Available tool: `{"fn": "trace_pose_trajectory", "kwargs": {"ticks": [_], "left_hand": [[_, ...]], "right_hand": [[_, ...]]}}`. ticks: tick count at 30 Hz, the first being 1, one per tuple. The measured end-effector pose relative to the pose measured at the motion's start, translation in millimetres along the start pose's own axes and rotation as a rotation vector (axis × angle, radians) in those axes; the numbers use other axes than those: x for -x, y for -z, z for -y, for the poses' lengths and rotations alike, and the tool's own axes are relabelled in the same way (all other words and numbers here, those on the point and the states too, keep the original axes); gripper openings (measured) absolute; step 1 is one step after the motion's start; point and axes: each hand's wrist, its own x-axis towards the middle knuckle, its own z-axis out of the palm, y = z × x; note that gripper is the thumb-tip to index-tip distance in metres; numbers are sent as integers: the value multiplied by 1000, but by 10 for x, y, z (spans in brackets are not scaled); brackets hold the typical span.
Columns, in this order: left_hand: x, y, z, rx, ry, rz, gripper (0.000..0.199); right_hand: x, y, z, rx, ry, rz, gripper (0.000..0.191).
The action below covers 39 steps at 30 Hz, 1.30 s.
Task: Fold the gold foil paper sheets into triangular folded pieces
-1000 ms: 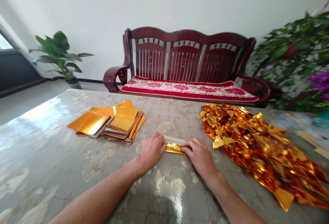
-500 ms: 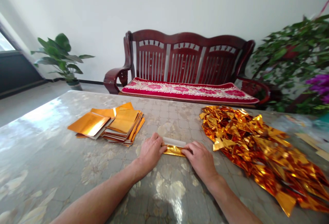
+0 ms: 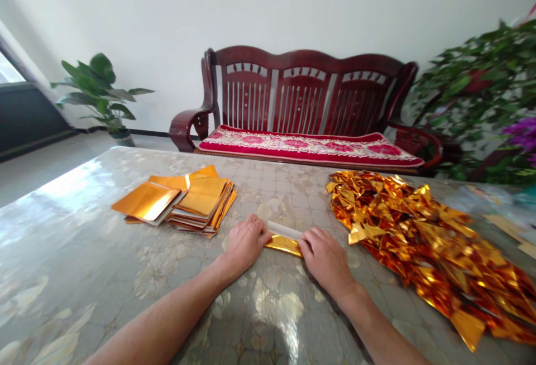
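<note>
Left hand (image 3: 246, 241) and right hand (image 3: 325, 253) pinch gold strip (image 3: 283, 245) by ends. Sheet stack (image 3: 201, 200) lies at ten o'clock; foil heap (image 3: 422, 242), three.

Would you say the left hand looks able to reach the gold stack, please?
Probably yes: only tabletop shows between the left hand and the gold stack, though that hand holds the folded strip.

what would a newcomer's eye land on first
Probably the big heap of shiny gold foil pieces on the right of the grey floral table, then the dark red slatted wooden bench beyond the table. Next comes the narrow gold-and-white paper strip just below the picture's centre, between the bare left hand and bare right hand.
</note>
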Motion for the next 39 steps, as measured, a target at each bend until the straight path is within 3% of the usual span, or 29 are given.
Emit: {"fn": "trace_pose_trajectory", "kwargs": {"ticks": [11,17,21,27,35,39], "left_hand": [[4,-19,-46,-140,-9,2,25],[10,-31,-44,-128,-30,-29,15],[24,-50,-24,-94,-183,-106,13],[43,-114,13,-115,-552,30,13],[290,-12,46,-221,-659,-4,32],[368,-45,-58,-212,-615,-25,30]], "right_hand": [[-5,-9,33,1,-14,1,19],[-17,6,36,-21,-39,31,16],[-19,13,36,-56,-40,22,6],[15,17,33,5,150,-24,12],[47,33,14,78,215,-22,14],[-1,98,11,63,177,-1,14]]}}
